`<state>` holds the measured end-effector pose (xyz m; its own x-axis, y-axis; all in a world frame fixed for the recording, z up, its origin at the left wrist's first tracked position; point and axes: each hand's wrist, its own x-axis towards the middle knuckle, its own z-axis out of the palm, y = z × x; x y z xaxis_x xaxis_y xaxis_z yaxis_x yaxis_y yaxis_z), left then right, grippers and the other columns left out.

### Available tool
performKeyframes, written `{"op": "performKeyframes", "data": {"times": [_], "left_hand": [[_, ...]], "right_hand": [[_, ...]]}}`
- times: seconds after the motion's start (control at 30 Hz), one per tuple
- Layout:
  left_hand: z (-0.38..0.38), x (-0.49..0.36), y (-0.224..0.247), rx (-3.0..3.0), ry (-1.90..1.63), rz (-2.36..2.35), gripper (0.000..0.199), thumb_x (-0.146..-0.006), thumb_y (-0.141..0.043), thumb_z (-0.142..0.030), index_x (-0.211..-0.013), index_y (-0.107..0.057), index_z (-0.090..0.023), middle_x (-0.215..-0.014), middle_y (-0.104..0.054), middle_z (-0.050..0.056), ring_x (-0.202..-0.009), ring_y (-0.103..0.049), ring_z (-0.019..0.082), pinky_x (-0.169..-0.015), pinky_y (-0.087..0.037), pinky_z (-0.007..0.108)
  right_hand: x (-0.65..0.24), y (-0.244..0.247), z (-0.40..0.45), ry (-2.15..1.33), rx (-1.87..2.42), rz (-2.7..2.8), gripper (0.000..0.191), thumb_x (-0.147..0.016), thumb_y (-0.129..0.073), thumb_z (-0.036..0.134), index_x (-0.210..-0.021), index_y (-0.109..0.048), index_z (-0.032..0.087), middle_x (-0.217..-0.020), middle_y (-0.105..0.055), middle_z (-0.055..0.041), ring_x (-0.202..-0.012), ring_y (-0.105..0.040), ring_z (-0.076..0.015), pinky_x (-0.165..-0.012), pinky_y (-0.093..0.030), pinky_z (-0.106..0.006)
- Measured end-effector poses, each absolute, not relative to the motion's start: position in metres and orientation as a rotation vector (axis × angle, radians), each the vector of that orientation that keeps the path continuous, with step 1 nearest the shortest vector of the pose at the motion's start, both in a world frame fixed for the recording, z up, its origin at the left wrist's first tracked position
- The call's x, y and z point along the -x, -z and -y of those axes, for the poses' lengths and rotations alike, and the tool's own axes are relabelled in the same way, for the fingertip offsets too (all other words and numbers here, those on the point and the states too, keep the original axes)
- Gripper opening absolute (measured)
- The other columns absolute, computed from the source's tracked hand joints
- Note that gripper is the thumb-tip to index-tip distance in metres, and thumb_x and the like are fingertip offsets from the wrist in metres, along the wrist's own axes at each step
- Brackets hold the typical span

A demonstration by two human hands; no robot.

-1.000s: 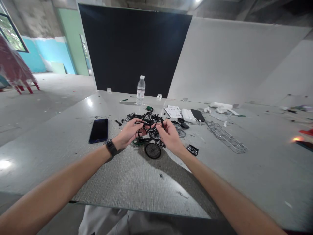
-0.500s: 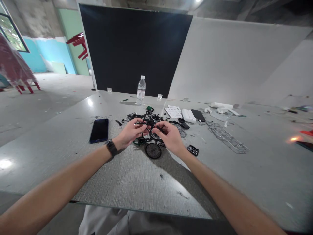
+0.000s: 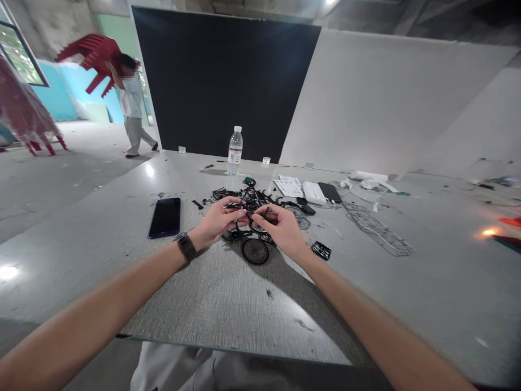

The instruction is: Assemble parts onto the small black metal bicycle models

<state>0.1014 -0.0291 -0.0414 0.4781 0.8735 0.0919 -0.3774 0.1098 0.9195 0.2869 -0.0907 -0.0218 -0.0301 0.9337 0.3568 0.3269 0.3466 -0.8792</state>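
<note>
My left hand (image 3: 217,221) is closed, its fingers and thumb pinching the dark frame of a miniature bicycle (image 3: 251,196). Close beside it, my right hand (image 3: 283,228) pinches a small thin black part (image 3: 267,210) against the same frame; its exact kind is too small to tell. Both sets of fingertips nearly meet and hide part of the frame. Below them, a spoked toy wheel (image 3: 255,251) rests on the table, with dark green and black bicycle parts (image 3: 235,235) by it. More black parts (image 3: 223,193) lie behind the hands.
A phone (image 3: 165,217) lies left, a water bottle (image 3: 235,152) stands behind. Printed sheets (image 3: 288,185), a white box-like device (image 3: 314,192), a small black tray of parts (image 3: 321,250) and a grey parts frame (image 3: 378,228) lie right. A person (image 3: 132,103) carries red chairs (image 3: 95,54) beyond the table.
My fingers have shifted slightly on the bicycle, and the small black part in my right hand now shows upright. In the background, the person with the red chairs has come into view from behind the board.
</note>
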Motion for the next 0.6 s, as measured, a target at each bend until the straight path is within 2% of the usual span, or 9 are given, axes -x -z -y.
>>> {"op": "performKeyframes", "data": {"times": [0.4,0.6], "left_hand": [[0.0274,-0.1012,0.0450,-1.160,-0.988,-0.555,0.038,-0.075,-0.087,-0.022,-0.102,-0.062,-0.015,-0.083,-0.076,0.007,-0.076,-0.075,0.019,-0.085,-0.059,0.041],[0.0313,-0.1014,0.0379,-1.142,-0.987,-0.599,0.038,-0.074,-0.089,-0.023,-0.103,-0.066,-0.013,-0.093,-0.077,0.010,-0.084,-0.074,0.019,-0.088,-0.058,0.038]], "right_hand": [[-0.2861,0.0248,0.0899,-0.760,1.203,1.554,0.032,-0.084,-0.074,0.051,-0.086,-0.064,0.020,-0.080,-0.078,-0.0060,-0.078,-0.074,-0.0237,-0.079,-0.057,-0.038],[-0.2848,0.0218,0.0926,-0.755,1.235,1.532,0.033,-0.083,-0.075,0.052,-0.086,-0.067,0.020,-0.075,-0.077,-0.0054,-0.076,-0.074,-0.0244,-0.076,-0.056,-0.037]]}}
